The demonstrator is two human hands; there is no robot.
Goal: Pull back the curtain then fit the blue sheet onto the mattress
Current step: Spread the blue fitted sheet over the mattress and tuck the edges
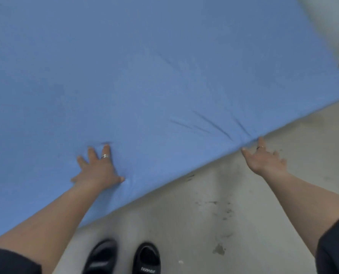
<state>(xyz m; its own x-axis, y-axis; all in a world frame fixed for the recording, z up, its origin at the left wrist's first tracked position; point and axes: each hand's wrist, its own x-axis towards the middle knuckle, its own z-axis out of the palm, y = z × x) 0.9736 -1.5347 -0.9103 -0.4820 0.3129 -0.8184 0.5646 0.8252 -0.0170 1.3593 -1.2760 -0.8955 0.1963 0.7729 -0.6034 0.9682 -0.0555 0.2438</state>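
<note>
While our left hand (98, 171) lies flat with fingers spread on the blue sheet (145, 66), which covers the mattress top almost smoothly, our right hand (263, 159) reaches the near edge. Its fingers are straight, and the forefinger touches the cloth where creases fan out. Neither grip is clenched on anything. We judge this to be the smoothing and tucking stage. To do it well, we should pin the cloth with the left palm, draw the creases toward the edge, and push the hem down evenly along the side above the floor (204, 204).
</note>
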